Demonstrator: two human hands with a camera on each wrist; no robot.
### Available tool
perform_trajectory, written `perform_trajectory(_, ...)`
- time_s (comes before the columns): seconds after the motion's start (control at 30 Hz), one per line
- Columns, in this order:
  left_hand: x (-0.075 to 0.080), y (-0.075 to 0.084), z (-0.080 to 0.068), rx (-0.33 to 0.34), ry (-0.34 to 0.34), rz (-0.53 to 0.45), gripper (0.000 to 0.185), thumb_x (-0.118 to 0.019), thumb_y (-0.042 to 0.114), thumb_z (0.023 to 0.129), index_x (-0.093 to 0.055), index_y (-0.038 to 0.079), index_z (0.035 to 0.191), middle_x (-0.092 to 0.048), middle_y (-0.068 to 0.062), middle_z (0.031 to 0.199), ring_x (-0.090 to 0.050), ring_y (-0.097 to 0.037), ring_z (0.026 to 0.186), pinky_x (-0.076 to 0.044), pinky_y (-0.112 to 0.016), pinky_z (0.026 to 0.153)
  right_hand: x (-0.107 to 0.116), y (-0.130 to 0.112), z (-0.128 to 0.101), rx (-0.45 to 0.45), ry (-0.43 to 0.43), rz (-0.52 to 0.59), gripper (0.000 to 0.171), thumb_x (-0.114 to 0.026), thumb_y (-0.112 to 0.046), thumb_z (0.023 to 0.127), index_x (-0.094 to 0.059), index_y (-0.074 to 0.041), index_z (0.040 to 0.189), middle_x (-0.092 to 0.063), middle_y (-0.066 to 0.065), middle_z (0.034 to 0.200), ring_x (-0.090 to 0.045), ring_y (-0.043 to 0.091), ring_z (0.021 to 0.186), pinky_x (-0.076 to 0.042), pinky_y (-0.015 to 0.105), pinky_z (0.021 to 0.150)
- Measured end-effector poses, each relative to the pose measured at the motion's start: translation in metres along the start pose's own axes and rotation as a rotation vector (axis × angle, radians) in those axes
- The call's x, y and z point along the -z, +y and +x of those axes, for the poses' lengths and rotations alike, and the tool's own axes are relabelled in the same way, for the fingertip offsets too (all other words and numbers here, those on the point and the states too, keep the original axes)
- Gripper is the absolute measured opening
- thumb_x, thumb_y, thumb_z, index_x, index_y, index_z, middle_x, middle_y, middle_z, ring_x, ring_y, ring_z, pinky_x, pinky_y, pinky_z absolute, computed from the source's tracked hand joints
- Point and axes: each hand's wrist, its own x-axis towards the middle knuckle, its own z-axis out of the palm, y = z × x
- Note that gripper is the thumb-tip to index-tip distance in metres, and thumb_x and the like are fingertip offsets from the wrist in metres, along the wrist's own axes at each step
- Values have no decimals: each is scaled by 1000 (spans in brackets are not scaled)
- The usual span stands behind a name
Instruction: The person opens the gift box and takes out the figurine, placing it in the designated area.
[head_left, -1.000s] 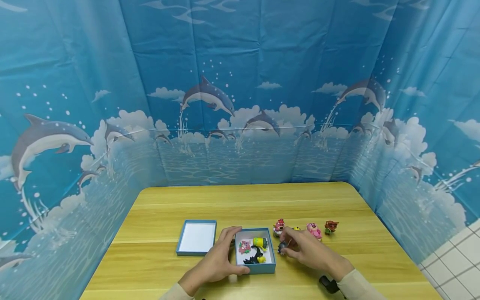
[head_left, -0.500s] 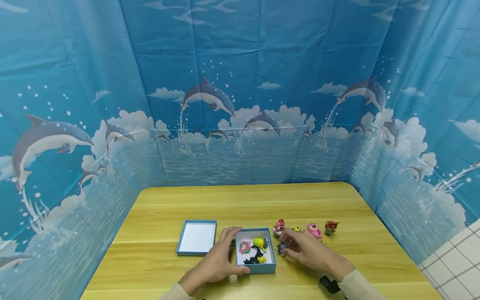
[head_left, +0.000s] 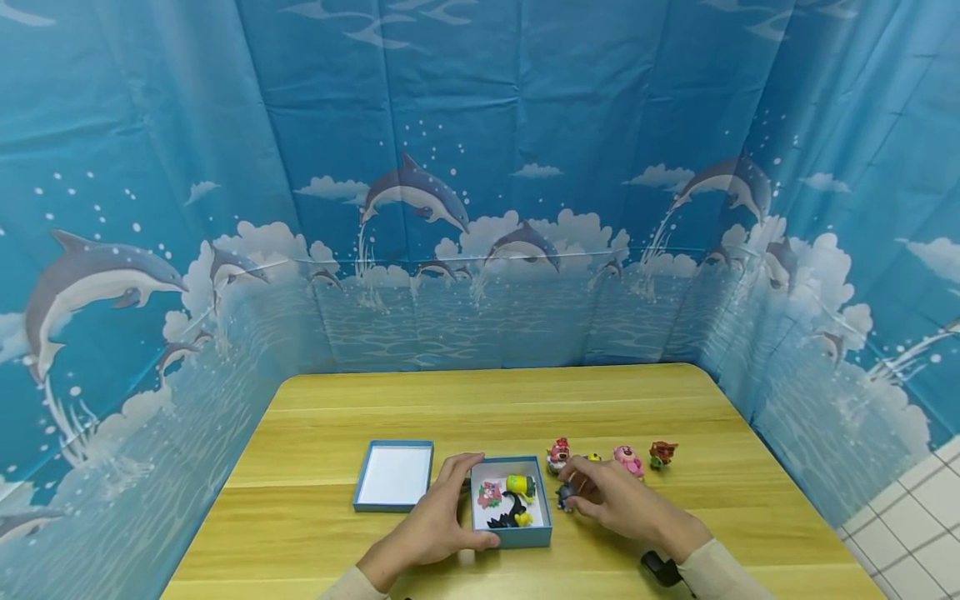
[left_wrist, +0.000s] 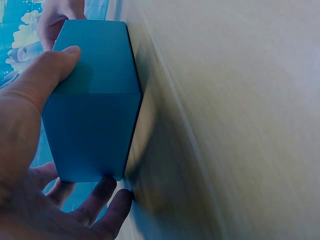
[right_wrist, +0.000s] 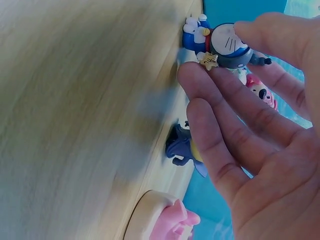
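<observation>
I see a light wooden table (head_left: 495, 408). Directly on it: an open blue box (head_left: 537, 533) with small toys inside, its white-lined lid (head_left: 394, 475) just left (apart from the box), and a row of small figurines (head_left: 628, 459) on the right.

The right hand (head_left: 611, 498) is shifting only slightly beside the blue box (head_left: 512, 537) — its fingertips are closing on the small blue cat figure (right_wrist: 220, 47), which is sitting a touch nearer the box wall than a second ago.
</observation>
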Motion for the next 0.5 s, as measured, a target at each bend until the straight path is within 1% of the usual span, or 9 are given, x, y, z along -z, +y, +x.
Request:
perform_trajectory(0.17, 0, 0, 0, 10, -1, -4, 122, -103, 52, 89, -32, 21, 183, -36, -10, 185, -54, -43, 162, -49, -73, 130, 1, 0, -1, -16, -7, -6, 26, -82, -17, 111, -73, -9, 134, -86, -1, 116, -81, 7, 101, -69, 28, 87)
perform_trajectory(0.33, -2, -3, 2, 27, -7, -4, 123, -102, 54, 88, -31, 20, 183, -35, -9, 186, -54, -41, 163, -48, -71, 131, 2, 0, -2, -23, -13, -15, 29, -83, -19, 111, -73, -10, 136, -86, -3, 115, -80, 5, 100, -69, 29, 88)
perform_trajectory(0.5, -1, -3, 3, 26, -8, -5, 122, -101, 54, 89, -31, 22, 183, -35, -9, 186, -54, -40, 162, -49, -71, 131, 6, -4, -4, -13, 15, -54, 31, -85, -20, 109, -74, -10, 136, -87, -2, 113, -80, 5, 98, -70, 31, 86)
